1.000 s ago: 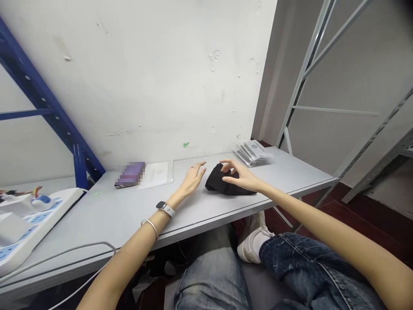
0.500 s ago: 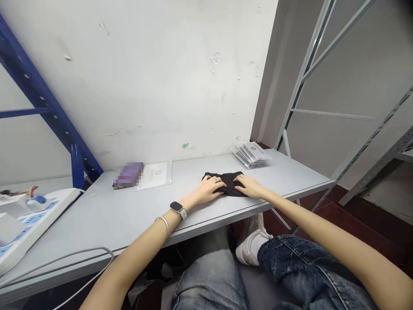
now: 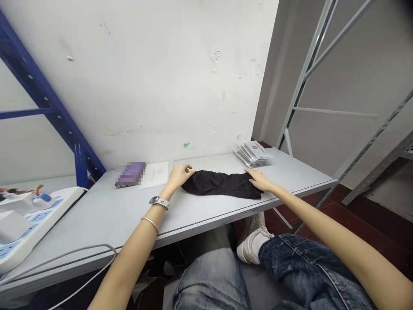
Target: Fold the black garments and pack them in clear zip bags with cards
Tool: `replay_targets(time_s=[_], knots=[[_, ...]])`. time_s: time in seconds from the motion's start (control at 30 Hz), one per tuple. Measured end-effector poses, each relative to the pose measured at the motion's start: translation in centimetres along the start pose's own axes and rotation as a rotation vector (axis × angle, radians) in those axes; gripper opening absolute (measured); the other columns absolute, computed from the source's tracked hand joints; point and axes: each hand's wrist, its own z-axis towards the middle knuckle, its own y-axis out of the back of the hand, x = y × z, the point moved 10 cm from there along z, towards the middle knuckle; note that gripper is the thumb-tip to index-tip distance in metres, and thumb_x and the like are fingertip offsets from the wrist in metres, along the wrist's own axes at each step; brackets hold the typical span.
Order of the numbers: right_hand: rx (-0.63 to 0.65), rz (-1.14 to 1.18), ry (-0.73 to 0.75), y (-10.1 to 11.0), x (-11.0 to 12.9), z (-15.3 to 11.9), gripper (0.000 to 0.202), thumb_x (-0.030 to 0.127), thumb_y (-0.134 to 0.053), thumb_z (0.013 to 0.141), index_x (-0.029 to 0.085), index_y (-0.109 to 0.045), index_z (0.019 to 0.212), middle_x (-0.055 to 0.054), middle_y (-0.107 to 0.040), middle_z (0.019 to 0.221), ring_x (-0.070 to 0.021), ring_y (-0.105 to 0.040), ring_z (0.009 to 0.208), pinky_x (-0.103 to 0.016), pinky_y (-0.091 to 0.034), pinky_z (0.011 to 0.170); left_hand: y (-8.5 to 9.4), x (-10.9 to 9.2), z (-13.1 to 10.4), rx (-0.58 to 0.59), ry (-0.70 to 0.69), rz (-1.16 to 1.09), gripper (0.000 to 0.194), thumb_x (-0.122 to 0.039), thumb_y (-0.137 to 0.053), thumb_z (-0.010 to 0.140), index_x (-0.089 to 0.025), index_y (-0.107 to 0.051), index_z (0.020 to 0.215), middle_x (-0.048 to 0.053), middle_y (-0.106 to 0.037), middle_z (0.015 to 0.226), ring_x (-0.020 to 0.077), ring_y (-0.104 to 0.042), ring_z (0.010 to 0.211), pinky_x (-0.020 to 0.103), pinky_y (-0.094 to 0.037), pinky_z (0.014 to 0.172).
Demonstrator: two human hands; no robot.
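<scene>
A long black cloth (image 3: 222, 184) lies stretched sideways on the grey table, slightly wrinkled, its exact kind not clear. My left hand (image 3: 180, 175) pinches its upper left corner between thumb and fingers, with a watch and a bangle on that arm. At the opposite end, my right hand (image 3: 260, 181) grips the cloth's right edge, the fingertips partly on top of it.
Behind the cloth to the right is a stack of white packets (image 3: 253, 154). A purple blurred box (image 3: 130, 174) and a flat white packet (image 3: 155, 174) lie back left. A white power strip (image 3: 41, 224) with a cable (image 3: 80, 249) occupies the left end.
The cloth, a short folded bundle before, is now spread out much longer. My left hand has moved left and my right hand slightly right, each at one end.
</scene>
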Motion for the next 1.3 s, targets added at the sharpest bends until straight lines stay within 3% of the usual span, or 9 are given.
replay_targets(time_s=[0.27, 0.47, 0.57, 0.63, 0.77, 0.9, 1.1, 1.2, 1.3], knots=[[-0.164, 0.103, -0.076, 2.9, 0.8, 1.1, 0.016, 0.019, -0.054, 0.078, 0.016, -0.066, 0.088, -0.011, -0.064, 0.099, -0.0277, -0.054, 0.104, -0.042, -0.041, 0.094, 0.4, 0.9, 0.3, -0.009, 0.019, -0.108, 0.017, -0.029, -0.056, 0.075, -0.018, -0.07, 0.074, 0.007, -0.072, 0.078, 0.0254, -0.065, 0.082, 0.037, -0.049, 0.08], [-0.237, 0.296, -0.051, 10.8, 2.4, 1.5, 0.021, 0.028, -0.048, 0.085, 0.018, -0.063, 0.095, -0.005, -0.066, 0.094, -0.0207, -0.059, 0.09, -0.035, -0.047, 0.083, 4.9, -0.9, -0.3, -0.206, -0.145, -0.551, 0.037, -0.045, -0.042, 0.087, -0.017, -0.065, 0.093, 0.006, -0.069, 0.093, 0.0212, -0.06, 0.096, 0.035, -0.048, 0.089], [-0.064, 0.539, 0.125, 14.0, 5.0, 0.7, 0.027, 0.038, -0.058, 0.081, 0.018, -0.065, 0.097, -0.004, -0.067, 0.093, -0.0205, -0.06, 0.091, -0.035, -0.046, 0.085, 5.4, -1.4, -0.7, -0.045, -0.216, -0.754, 0.04, -0.05, -0.042, 0.089, -0.017, -0.064, 0.09, 0.006, -0.068, 0.086, 0.0209, -0.061, 0.093, 0.036, -0.047, 0.09], [0.212, 0.54, 0.163, 13.5, 6.7, -0.5, 0.033, 0.045, -0.064, 0.078, 0.017, -0.068, 0.096, -0.006, -0.068, 0.094, -0.0206, -0.061, 0.09, -0.035, -0.047, 0.083, 4.5, -1.9, -1.3, 0.176, -0.226, -0.788, 0.044, -0.054, -0.041, 0.089, -0.017, -0.064, 0.088, 0.005, -0.068, 0.076, 0.0198, -0.063, 0.078, 0.037, -0.049, 0.084], [0.633, 0.494, 0.116, 9.8, 8.5, -3.0, 0.046, 0.055, -0.061, 0.078, 0.016, -0.07, 0.101, -0.01, -0.07, 0.1, -0.0199, -0.066, 0.084, -0.033, -0.052, 0.077, 0.8, -2.5, -3.9, 0.643, -0.166, -0.521, 0.043, -0.059, -0.048, 0.084, -0.021, -0.068, 0.09, 0.004, -0.071, 0.074, 0.0146, -0.058, 0.051, 0.034, -0.049, 0.072], [0.816, 0.402, 0.041, 4.9, 8.8, -3.9, 0.043, 0.055, -0.062, 0.078, 0.018, -0.072, 0.096, -0.009, -0.071, 0.101, -0.0188, -0.068, 0.082, -0.028, -0.054, 0.072, -1.9, -4.0, -5.5, 0.822, -0.206, -0.339, 0.035, -0.055, -0.06, 0.076, -0.022, -0.072, 0.077, 0.001, -0.069, 0.068, 0.0177, -0.063, 0.063, 0.028, -0.046, 0.064], [0.798, 0.157, 0.0, 0.3, 6.8, -2.9, 0.03, 0.045, -0.067, 0.074, 0.019, -0.073, 0.088, -0.005, -0.071, 0.079, -0.0198, -0.069, 0.072, -0.026, -0.053, 0.059, -3.6, -5.4, -5.5, 0.802, -0.38, -0.196, 0.021, -0.042, -0.062, 0.072, -0.027, -0.074, 0.08, 0.001, -0.069, 0.093, 0.0191, -0.061, 0.083, 0.025, -0.047, 0.072], [0.612, 0.089, 0.051, 0.3, 6.2, -1.3, 0.019, 0.038, -0.067, 0.076, 0.022, -0.073, 0.084, -0.004, -0.072, 0.084, -0.0204, -0.069, 0.079, -0.028, -0.053, 0.069, -4.1, -4.6, -4.8, 0.747, -0.378, -0.119, 0.028, -0.042, -0.068, 0.065, -0.029, -0.073, 0.09, 0.001, -0.066, 0.098, 0.0198, -0.06, 0.087, 0.025, -0.047, 0.072], [0.376, 0.031, 0.098, 0.8, 5.6, -0.1, 0.022, 0.029, -0.066, 0.078, 0.023, -0.071, 0.099, -0.006, -0.068, 0.114, -0.0243, -0.062, 0.107, -0.033, -0.049, 0.091, -4.3, -3.2, -3.7, 0.636, -0.342, -0.014, 0.051, -0.046, -0.077, 0.053, -0.031, -0.069, 0.101, 0.002, -0.062, 0.104, 0.0227, -0.059, 0.097, 0.027, -0.048, 0.079]])
